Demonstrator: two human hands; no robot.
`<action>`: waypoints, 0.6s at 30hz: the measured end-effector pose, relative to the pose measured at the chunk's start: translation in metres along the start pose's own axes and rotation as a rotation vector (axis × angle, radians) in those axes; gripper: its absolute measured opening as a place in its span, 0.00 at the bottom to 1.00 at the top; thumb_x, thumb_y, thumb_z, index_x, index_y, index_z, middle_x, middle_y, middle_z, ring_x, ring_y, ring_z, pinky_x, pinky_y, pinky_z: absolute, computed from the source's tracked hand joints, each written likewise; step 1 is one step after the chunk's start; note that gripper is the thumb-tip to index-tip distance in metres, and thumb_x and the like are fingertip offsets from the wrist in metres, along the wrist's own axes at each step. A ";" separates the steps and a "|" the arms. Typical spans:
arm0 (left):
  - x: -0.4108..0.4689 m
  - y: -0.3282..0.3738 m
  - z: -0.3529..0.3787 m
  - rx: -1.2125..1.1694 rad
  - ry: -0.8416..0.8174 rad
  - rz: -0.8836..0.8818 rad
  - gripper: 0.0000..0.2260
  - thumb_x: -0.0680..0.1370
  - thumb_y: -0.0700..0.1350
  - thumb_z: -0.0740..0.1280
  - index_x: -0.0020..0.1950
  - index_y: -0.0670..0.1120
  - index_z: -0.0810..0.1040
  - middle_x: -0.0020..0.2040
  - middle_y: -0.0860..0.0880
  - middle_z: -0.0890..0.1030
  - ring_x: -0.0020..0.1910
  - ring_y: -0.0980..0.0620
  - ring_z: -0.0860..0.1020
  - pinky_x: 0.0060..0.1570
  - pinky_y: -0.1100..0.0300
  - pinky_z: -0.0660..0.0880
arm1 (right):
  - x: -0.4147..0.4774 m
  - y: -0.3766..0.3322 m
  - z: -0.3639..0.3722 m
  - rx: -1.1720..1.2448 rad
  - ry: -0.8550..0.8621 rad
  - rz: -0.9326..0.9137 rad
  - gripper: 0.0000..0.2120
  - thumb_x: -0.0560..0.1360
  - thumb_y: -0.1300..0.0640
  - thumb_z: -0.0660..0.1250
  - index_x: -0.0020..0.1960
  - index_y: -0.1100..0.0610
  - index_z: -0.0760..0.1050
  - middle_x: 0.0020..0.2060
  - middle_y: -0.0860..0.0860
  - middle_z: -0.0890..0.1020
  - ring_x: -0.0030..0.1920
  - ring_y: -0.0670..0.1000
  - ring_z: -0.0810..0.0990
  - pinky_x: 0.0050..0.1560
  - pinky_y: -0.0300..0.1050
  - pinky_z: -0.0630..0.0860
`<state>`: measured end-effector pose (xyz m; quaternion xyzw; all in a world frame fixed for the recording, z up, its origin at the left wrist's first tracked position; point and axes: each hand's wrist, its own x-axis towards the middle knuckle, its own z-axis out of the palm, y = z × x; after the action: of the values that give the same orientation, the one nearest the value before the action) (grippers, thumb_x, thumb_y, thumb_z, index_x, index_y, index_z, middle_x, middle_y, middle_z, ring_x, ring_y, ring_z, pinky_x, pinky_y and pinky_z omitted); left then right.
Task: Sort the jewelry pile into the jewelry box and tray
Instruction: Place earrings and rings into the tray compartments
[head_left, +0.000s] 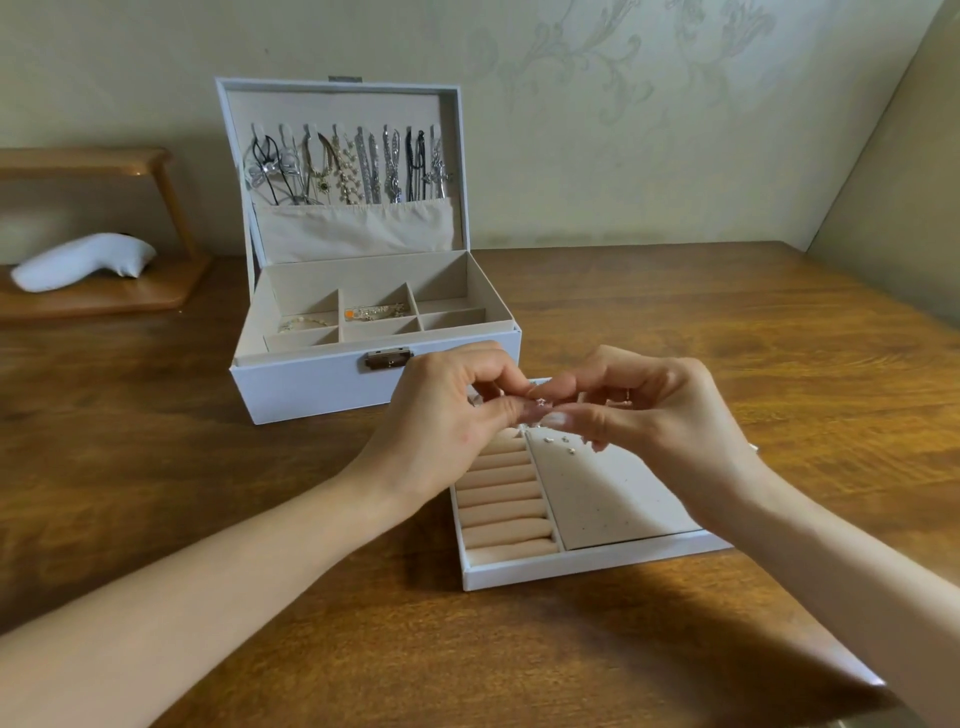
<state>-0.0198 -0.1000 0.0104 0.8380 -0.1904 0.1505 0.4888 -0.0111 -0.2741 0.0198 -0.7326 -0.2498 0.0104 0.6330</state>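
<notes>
In the head view, a white jewelry box (311, 387) is seen standing open on a wooden table (182, 467), with its lid (343, 104) raised upright in front of the wall. Inside the lid a row of necklaces (353, 166) is hung from hooks, and their lower ends are tucked into a cloth pocket (358, 228). The base of the box is divided into compartments. A pale beaded chain (304, 323) is laid in the left one and a gold chain (378, 312) with an orange tag in the middle one. A brass clasp (387, 358) is fixed to the front wall.

Just in front of the box, towards its right, a white tray (571, 569) is set flat on the table. Its left part is filled with peach ring rolls (504, 493). Its right part is covered by a speckled earring panel (602, 499), and a few small studs (558, 441) are seen near the panel's far edge.

Above the far end of the tray the left hand (447, 415) and the right hand (660, 415) are held together, fingertips meeting. A tiny star-shaped earring (541, 402) is pinched between the thumb and forefinger of each hand, with the other fingers curled. Which hand bears it more cannot be told.

At the far left, a white cushion (83, 260) is rested on a wooden stand (104, 299).
</notes>
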 end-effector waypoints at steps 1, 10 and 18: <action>0.000 0.001 -0.001 -0.007 0.006 0.015 0.02 0.70 0.45 0.71 0.38 0.50 0.81 0.34 0.55 0.78 0.36 0.59 0.75 0.36 0.71 0.68 | -0.001 0.000 0.000 0.020 -0.010 -0.009 0.11 0.60 0.58 0.74 0.41 0.59 0.82 0.34 0.52 0.82 0.31 0.48 0.73 0.32 0.37 0.73; 0.000 0.004 -0.004 0.045 0.049 0.158 0.06 0.70 0.42 0.72 0.35 0.51 0.78 0.34 0.54 0.76 0.36 0.56 0.74 0.35 0.71 0.66 | -0.002 0.000 0.000 0.123 0.007 -0.044 0.12 0.57 0.53 0.75 0.39 0.57 0.82 0.34 0.52 0.83 0.31 0.50 0.74 0.30 0.38 0.73; 0.002 0.001 0.004 0.122 0.069 0.114 0.06 0.69 0.49 0.73 0.36 0.49 0.80 0.34 0.53 0.78 0.36 0.51 0.76 0.34 0.56 0.72 | -0.004 0.000 0.000 -0.415 0.166 -0.322 0.05 0.67 0.58 0.77 0.40 0.54 0.81 0.31 0.43 0.80 0.30 0.47 0.75 0.30 0.36 0.71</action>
<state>-0.0185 -0.1039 0.0102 0.8483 -0.2114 0.2181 0.4338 -0.0143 -0.2760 0.0184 -0.7959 -0.3071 -0.2022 0.4811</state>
